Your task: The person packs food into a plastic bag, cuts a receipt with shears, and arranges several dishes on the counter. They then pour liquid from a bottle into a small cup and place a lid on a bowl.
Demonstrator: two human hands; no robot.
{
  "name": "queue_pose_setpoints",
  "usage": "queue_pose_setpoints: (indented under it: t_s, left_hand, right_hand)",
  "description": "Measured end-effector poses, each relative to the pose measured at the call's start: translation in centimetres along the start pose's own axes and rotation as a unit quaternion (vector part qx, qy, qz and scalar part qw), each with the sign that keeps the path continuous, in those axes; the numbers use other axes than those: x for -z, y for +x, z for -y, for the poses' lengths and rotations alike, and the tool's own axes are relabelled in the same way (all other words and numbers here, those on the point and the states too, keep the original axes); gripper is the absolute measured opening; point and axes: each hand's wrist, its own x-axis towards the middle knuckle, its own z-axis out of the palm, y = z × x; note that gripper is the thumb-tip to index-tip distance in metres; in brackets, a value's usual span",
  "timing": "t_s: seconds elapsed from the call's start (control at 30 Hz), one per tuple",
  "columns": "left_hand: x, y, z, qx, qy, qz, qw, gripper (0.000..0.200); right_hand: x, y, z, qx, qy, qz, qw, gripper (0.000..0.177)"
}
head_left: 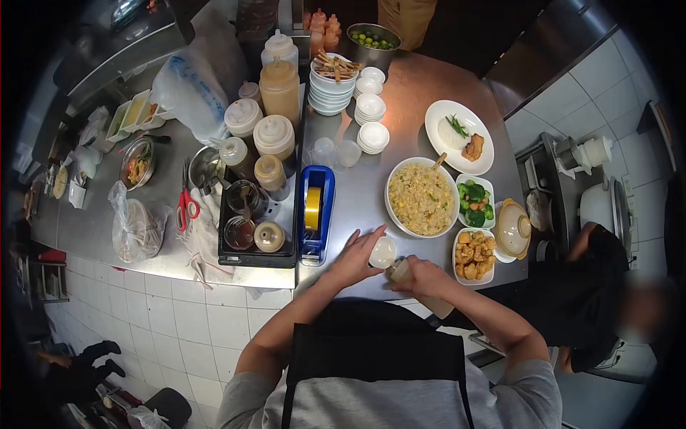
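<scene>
Head view: the left hand (355, 256), fingers spread and unclenched, steadies a small white bowl (384, 252) at the steel counter's (371, 193) near edge. The right hand (429, 276) grasps a squeeze bottle (400, 270) tipped toward it. It looks like sauce-filling, which next calls for keeping the nozzle over the bowl.

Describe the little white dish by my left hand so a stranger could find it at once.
On the steel counter, find the big bowl of fried rice. At the near edge in front of it, between the left hand and the right hand holding a bottle, sits a small white sauce dish. Unlike the stacked dishes farther back, it stands alone.
</scene>
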Motion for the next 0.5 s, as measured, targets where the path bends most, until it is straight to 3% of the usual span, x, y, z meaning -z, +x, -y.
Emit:
queue_pose_setpoints:
  t_s: [0.5]
  left_hand:
    - [-0.3,0.2,0.1,0.009,0.022,-0.020,1.000,0.094]
  right_hand:
    - [0.2,0.9,-1.2,0.013,0.023,0.031,0.999,0.076]
